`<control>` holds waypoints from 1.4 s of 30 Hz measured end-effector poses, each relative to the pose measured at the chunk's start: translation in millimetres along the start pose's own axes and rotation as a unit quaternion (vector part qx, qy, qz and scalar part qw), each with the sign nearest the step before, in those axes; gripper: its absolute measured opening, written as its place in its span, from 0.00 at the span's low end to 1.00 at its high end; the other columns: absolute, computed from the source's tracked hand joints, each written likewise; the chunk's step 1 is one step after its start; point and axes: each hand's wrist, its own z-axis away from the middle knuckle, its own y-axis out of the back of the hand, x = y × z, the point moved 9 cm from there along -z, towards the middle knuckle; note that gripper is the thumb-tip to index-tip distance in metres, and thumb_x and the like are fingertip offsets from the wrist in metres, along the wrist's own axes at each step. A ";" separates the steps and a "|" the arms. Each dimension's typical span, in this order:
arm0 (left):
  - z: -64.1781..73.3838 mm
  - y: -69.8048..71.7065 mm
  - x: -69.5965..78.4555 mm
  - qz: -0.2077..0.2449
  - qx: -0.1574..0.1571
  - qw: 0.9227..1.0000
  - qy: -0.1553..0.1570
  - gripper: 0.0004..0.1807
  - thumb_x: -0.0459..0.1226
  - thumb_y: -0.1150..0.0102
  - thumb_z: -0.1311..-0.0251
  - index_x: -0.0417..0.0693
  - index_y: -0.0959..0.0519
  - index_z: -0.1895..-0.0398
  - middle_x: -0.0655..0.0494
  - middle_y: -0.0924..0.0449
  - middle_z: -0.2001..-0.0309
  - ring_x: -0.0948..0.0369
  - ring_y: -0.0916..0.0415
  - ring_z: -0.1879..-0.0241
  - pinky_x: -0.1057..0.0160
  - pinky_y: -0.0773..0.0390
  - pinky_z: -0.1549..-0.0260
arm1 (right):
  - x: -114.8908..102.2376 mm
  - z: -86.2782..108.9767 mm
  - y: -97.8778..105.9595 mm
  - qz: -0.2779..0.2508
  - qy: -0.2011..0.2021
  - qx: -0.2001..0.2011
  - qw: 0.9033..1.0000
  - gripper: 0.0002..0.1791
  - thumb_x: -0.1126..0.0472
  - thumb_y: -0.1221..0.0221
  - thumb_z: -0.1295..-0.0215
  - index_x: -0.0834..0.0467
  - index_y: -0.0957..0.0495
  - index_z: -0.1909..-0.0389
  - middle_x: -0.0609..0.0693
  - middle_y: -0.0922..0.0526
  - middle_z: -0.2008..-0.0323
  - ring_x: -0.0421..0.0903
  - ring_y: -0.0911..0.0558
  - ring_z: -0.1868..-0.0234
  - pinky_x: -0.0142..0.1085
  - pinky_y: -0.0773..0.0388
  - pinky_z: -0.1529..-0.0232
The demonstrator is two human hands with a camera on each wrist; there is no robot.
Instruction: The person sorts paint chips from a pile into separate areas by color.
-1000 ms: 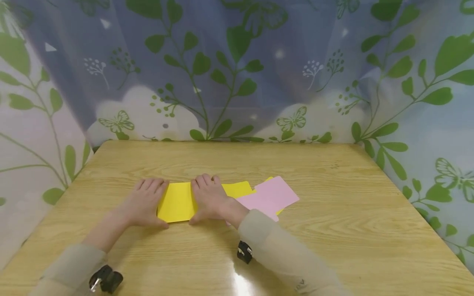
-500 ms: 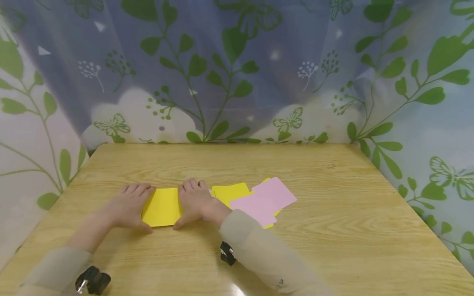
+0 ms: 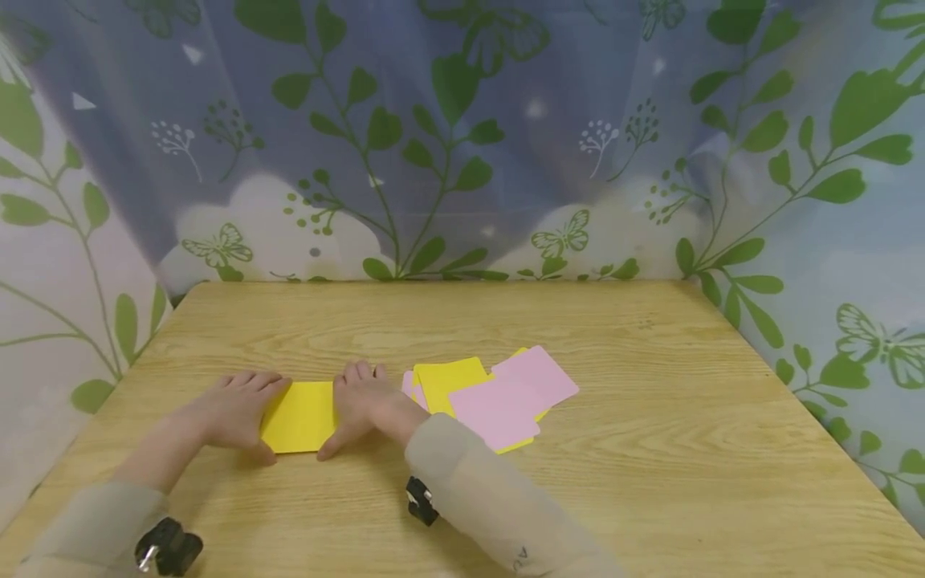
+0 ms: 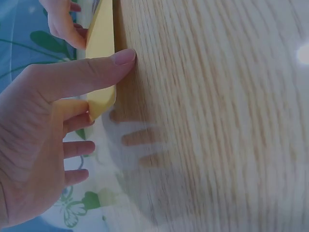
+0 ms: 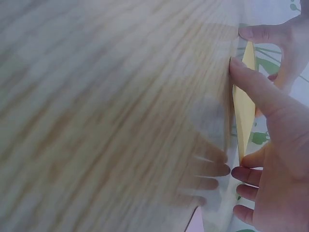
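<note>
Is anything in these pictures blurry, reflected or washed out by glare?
Left wrist view: a white glare spot at the right edge, on the tabletop, plus dark, finger-shaped reflections beside the fingers; right wrist view: similar reflections, and wood grain that looks blurred toward the left; head view: the yellow card shows no glare spot.
</note>
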 end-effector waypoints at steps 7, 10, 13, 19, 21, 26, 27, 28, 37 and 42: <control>0.4 -0.6 1.3 0.025 -0.033 0.999 0.008 0.56 0.59 0.29 0.72 0.35 0.35 0.39 0.34 0.37 0.40 0.34 0.43 0.42 0.30 0.43 0.50 | 0.6 0.0 -3.4 0.000 -0.007 -0.011 1.000 0.62 0.17 0.47 0.68 0.52 0.41 0.33 0.45 0.38 0.46 0.44 0.41 0.44 0.41 0.46 0.40; 0.2 0.8 3.5 0.035 -0.044 0.998 0.012 0.55 0.58 0.29 0.72 0.35 0.35 0.39 0.33 0.37 0.40 0.34 0.43 0.42 0.30 0.43 0.51 | 0.9 0.8 -4.4 0.000 -0.007 -0.014 1.000 0.61 0.17 0.47 0.67 0.52 0.40 0.33 0.45 0.38 0.45 0.44 0.41 0.43 0.41 0.46 0.40; -0.8 2.5 5.4 0.035 -0.050 0.998 0.013 0.55 0.57 0.29 0.72 0.35 0.35 0.39 0.34 0.37 0.40 0.34 0.42 0.42 0.30 0.42 0.51 | 1.7 1.8 -4.4 0.003 -0.008 -0.014 1.000 0.61 0.17 0.48 0.67 0.52 0.40 0.34 0.45 0.38 0.45 0.44 0.41 0.43 0.41 0.46 0.40; -3.8 1.0 5.7 0.033 -0.057 0.998 0.010 0.55 0.58 0.30 0.70 0.35 0.35 0.38 0.35 0.37 0.39 0.34 0.42 0.42 0.31 0.41 0.52 | 3.6 3.4 -4.8 0.006 -0.009 -0.012 1.000 0.59 0.17 0.48 0.67 0.51 0.38 0.36 0.44 0.38 0.50 0.43 0.41 0.46 0.39 0.44 0.45; -4.5 -0.4 4.9 0.037 -0.059 0.998 0.010 0.55 0.58 0.30 0.70 0.35 0.35 0.38 0.35 0.37 0.39 0.34 0.42 0.42 0.30 0.41 0.52 | 4.6 3.7 -5.6 0.001 -0.008 -0.014 1.000 0.58 0.17 0.47 0.66 0.51 0.38 0.37 0.45 0.38 0.50 0.43 0.41 0.46 0.38 0.44 0.46; -5.5 1.5 6.5 0.041 -0.055 0.998 0.009 0.54 0.57 0.30 0.70 0.35 0.35 0.38 0.35 0.37 0.39 0.34 0.42 0.42 0.30 0.41 0.52 | 7.9 4.7 -4.9 -0.011 -0.005 -0.015 1.000 0.58 0.18 0.47 0.65 0.52 0.38 0.36 0.46 0.39 0.45 0.43 0.41 0.45 0.38 0.44 0.44; -5.7 2.6 7.4 0.041 -0.053 0.998 0.008 0.54 0.57 0.30 0.69 0.35 0.35 0.38 0.35 0.37 0.39 0.34 0.42 0.42 0.30 0.41 0.53 | 8.5 5.0 -4.5 -0.014 -0.005 -0.015 1.000 0.58 0.18 0.47 0.65 0.52 0.38 0.36 0.46 0.39 0.44 0.43 0.41 0.45 0.39 0.44 0.44; -5.8 3.5 8.0 0.041 -0.053 0.998 0.008 0.54 0.57 0.30 0.69 0.36 0.35 0.38 0.35 0.37 0.39 0.34 0.42 0.42 0.30 0.41 0.53 | 8.9 5.1 -4.1 -0.015 -0.005 -0.015 1.000 0.58 0.18 0.47 0.65 0.52 0.37 0.36 0.46 0.39 0.44 0.43 0.41 0.45 0.39 0.44 0.44; -9.1 -0.7 6.4 0.043 -0.059 0.997 0.014 0.54 0.58 0.30 0.68 0.36 0.36 0.37 0.35 0.38 0.37 0.33 0.43 0.41 0.29 0.43 0.52 | 11.1 6.1 -2.5 -0.022 -0.010 -0.012 1.000 0.57 0.19 0.47 0.64 0.53 0.37 0.36 0.45 0.37 0.47 0.43 0.40 0.46 0.38 0.44 0.43; -8.5 0.2 6.8 0.048 -0.051 0.998 0.003 0.56 0.60 0.30 0.69 0.37 0.36 0.37 0.35 0.40 0.37 0.31 0.44 0.41 0.28 0.43 0.52 | 15.8 8.3 -1.3 -0.041 -0.002 -0.009 0.999 0.58 0.19 0.46 0.63 0.54 0.39 0.35 0.47 0.38 0.43 0.44 0.41 0.43 0.40 0.44 0.41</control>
